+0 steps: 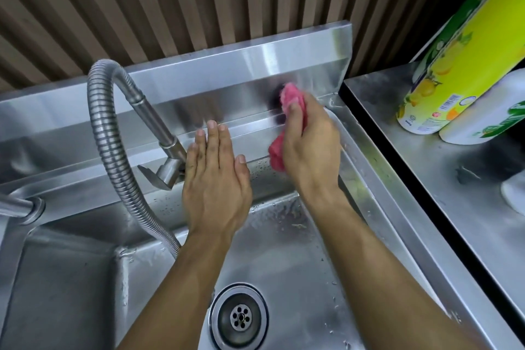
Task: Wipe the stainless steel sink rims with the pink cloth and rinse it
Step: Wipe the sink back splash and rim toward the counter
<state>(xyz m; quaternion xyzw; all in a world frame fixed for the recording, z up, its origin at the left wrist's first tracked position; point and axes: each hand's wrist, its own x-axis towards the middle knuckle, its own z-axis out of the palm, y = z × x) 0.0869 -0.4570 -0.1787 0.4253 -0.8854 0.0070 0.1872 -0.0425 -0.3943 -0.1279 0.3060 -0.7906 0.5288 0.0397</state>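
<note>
The pink cloth [289,99] is bunched into a crumpled wad, pressed against the steel back wall just above the far rim near the right back corner of the sink [377,179]; one end pokes up, another hangs lower over the basin. The sink is shiny stainless steel, beaded with water drops, with a round drain [241,318] in its floor.
</note>
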